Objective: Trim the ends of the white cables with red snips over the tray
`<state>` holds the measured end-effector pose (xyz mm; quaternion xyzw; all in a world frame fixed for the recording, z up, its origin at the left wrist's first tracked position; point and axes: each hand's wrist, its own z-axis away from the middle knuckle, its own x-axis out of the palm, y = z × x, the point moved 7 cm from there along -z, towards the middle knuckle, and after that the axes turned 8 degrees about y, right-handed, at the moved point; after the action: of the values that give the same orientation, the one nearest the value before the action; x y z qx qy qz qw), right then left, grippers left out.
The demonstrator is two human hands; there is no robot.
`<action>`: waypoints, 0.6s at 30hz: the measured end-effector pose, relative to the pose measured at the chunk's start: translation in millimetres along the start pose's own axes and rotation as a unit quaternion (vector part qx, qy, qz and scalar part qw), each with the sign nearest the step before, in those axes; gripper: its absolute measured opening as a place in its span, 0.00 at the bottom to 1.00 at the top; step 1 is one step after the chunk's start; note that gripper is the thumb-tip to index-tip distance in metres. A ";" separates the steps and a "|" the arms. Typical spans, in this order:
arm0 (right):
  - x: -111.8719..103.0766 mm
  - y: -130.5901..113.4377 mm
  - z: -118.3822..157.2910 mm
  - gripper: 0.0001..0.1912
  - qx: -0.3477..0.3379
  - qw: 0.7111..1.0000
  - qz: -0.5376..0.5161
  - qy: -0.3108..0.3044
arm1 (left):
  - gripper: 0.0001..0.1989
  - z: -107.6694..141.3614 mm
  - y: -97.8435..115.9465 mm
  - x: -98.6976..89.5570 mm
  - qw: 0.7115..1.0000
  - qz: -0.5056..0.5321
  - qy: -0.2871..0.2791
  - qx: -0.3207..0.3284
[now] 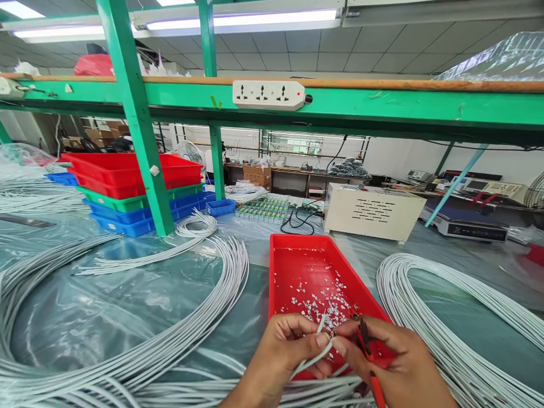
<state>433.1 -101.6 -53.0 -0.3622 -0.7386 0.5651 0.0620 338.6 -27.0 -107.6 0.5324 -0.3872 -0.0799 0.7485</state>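
My left hand (289,348) is closed, pinching a white cable (318,358) between thumb and fingers near its end. My right hand (385,348) is curled around red-handled cutting pliers (377,390), whose dark jaws point up and away from the cable. The thumb and fingertips of that hand meet the cable beside the left thumb. What lies between the fingertips is too small to make out. Both hands are over the near end of a red tray (278,272), which has many small silvery-white scraps (327,300) scattered on its bottom.
A large cable loop (204,317) lies on the left, another cable coil (408,300) on the right. Stacked trays (127,175) stand behind a green post (140,124). Beyond the red tray are a beige box (374,212) and green circuit boards (263,209). A power strip (270,94) hangs on the shelf beam.
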 end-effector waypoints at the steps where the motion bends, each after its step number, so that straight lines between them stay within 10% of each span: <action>1: -0.1 -2.0 0.7 0.09 -0.018 1.000 0.001 0.006 | 0.14 0.0 -1.5 -0.3 1.000 -0.001 0.001 -0.003; 18: -5.4 43.0 11.5 0.13 0.177 0.963 -0.205 -0.003 | 0.14 3.5 -14.6 3.2 1.000 0.008 -0.007 -0.014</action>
<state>451.3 -109.7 -93.1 -0.1846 -0.6855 0.6632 0.2367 342.7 -37.5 -118.1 0.5183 -0.3955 -0.0826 0.7537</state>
